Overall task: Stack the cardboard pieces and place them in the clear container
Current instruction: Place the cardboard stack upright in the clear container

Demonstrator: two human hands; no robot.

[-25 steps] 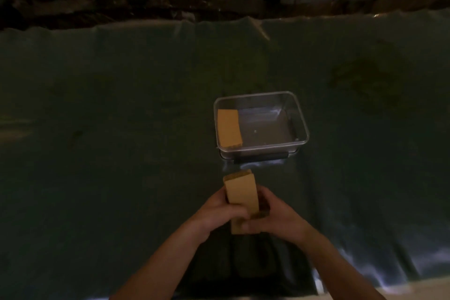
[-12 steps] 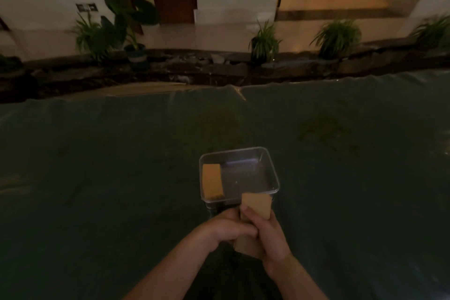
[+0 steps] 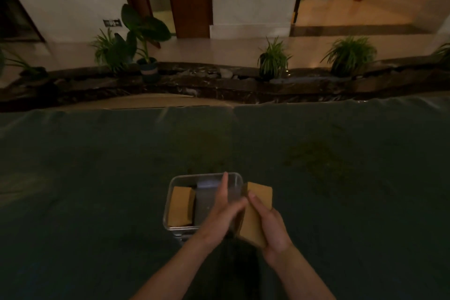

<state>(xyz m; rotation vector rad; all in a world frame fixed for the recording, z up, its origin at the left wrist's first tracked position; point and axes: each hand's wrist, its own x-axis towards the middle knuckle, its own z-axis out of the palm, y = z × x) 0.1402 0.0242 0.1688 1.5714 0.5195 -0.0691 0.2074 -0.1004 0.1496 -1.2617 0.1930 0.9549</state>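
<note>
One cardboard stack [image 3: 181, 206] already lies in the clear container [image 3: 239, 179], at its left side. A second cardboard bundle [image 3: 258, 212] is clasped in the right hand [image 3: 270, 224], just right of the rim; left hand [image 3: 222, 212] flat, fingers extended, pressing its side. Placement remains. Half a second earlier both hands held the bundle lower, nearer the container's front edge.

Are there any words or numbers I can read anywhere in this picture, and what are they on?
Wall sign, dark with pale marks, low on the white wall behind the plants: too small and blurred to read.
Cardboard stack in the right hand: no print showing.
Cardboard piece in the clear container: no print showing.
</note>
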